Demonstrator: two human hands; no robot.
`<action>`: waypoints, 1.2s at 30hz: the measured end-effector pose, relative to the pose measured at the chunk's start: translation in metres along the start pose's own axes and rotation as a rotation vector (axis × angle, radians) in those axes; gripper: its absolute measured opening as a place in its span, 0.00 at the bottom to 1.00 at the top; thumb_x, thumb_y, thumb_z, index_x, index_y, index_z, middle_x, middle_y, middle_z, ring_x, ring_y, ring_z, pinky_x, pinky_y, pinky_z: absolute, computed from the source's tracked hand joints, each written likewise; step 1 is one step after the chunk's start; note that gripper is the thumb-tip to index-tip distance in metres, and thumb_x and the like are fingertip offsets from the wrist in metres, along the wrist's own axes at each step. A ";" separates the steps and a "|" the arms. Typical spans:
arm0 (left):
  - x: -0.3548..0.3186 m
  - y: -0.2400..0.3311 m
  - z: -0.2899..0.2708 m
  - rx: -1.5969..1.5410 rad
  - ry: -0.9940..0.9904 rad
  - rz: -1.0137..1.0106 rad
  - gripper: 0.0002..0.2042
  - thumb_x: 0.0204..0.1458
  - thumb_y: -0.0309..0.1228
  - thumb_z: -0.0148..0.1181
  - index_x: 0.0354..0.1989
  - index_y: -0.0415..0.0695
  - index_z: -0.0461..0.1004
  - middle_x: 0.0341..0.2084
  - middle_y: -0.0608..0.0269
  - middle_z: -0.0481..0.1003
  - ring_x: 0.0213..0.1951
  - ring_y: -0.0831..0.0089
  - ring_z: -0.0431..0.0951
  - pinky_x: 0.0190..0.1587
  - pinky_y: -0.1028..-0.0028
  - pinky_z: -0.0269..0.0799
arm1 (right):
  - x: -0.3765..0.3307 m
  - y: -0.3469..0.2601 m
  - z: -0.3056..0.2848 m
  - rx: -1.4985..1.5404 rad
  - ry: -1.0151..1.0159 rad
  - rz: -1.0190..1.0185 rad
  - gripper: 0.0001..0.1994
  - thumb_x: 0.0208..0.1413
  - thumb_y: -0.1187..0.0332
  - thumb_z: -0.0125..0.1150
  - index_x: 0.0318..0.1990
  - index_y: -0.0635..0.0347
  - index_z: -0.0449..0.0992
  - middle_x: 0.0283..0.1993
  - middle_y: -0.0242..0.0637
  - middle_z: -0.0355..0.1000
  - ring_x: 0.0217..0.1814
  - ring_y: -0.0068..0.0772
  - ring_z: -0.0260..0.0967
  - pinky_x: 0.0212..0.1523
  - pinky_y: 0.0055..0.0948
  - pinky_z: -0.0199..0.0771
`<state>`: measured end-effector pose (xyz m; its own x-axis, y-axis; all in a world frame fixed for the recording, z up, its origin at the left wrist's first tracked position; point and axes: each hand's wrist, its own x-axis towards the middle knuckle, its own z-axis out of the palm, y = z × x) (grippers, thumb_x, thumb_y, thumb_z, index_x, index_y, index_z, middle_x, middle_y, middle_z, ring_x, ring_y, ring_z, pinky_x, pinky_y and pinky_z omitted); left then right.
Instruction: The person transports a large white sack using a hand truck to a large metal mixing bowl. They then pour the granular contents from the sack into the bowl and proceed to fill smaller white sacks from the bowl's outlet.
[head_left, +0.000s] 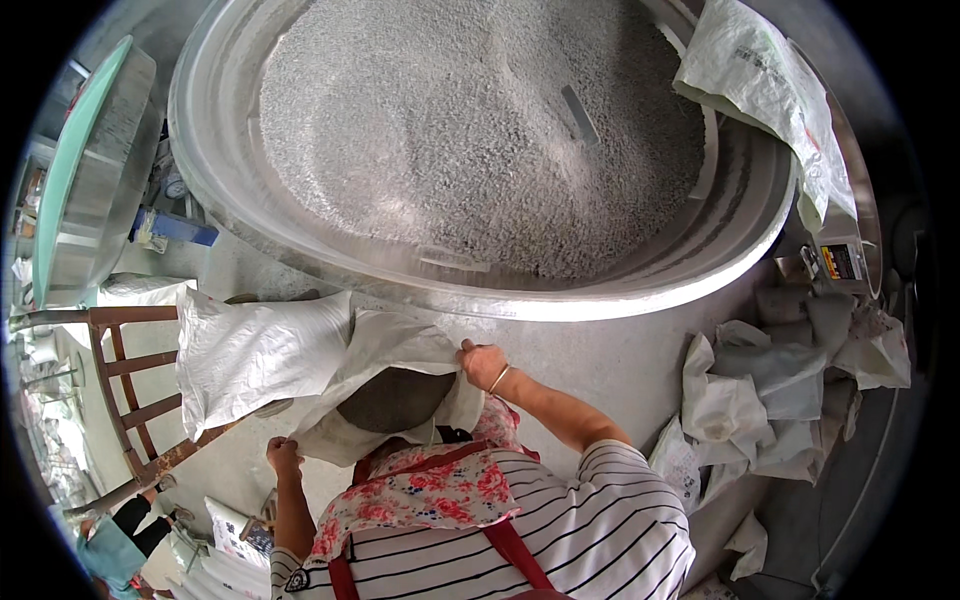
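Observation:
Both my hands hold a white woven sack [395, 335] by the edges of its mouth, close in front of my apron. My left hand [285, 455] pinches the lower left edge. Its fingers are closed on the cloth. My right hand [483, 363], with a bracelet at the wrist, is closed on the upper right edge. A dark grey-brown rounded patch [395, 400] shows in the sack's mouth; I cannot tell whether it is contents or the inside. Against the sack's left side lies a plump white sack [262, 350].
Ahead stands a large round metal tub [560, 305] filled with grey-white granules [420, 130]. A white sack [765, 85] hangs over its right rim. To the left is a brown ladder-like metal frame [145, 362]. Crumpled sacks [735, 400] lie right. A person [110, 550] is at lower left.

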<state>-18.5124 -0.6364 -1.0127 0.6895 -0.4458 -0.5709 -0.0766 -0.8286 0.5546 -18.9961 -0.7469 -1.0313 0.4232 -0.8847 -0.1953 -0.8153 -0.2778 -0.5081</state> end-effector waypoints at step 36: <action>0.001 -0.065 0.047 0.313 -0.476 0.944 0.44 0.35 0.29 0.69 0.60 0.40 0.47 0.54 0.56 0.60 0.57 0.65 0.59 0.60 0.67 0.52 | 0.086 -0.008 0.103 1.083 -0.076 0.335 0.20 0.38 0.62 0.70 0.39 0.61 0.74 0.39 0.35 0.74 0.42 0.27 0.70 0.47 0.27 0.69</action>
<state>-18.5412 -0.5987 -1.0779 -0.0852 -0.9739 -0.2104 -0.6517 -0.1053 0.7512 -18.9122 -0.7824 -1.1303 0.3012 -0.8181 -0.4899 -0.1370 0.4713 -0.8713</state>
